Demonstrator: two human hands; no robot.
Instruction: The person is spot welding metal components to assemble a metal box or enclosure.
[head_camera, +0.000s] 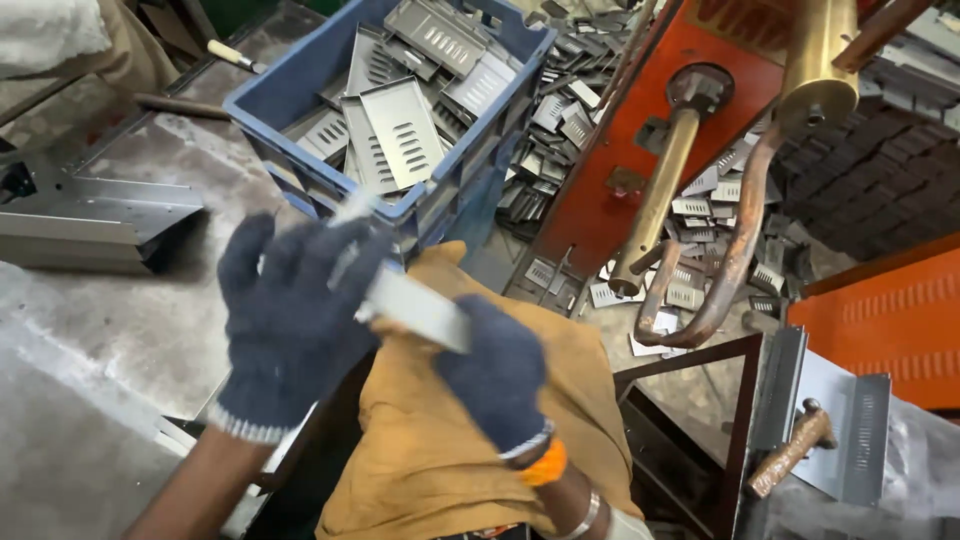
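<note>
So both gloved hands grip one slotted metal plate (415, 305), left hand (290, 320) & right hand (495, 375), just near the blue crate (290, 90). Prob needs positioning next imo.

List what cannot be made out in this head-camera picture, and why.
- Metal strip held by left hand and right hand: motion-blurred, ends hidden by gloves.
- Blue crate: far side cut off by top edge.
- Small parts on floor: partly hidden behind the orange machine.
</note>
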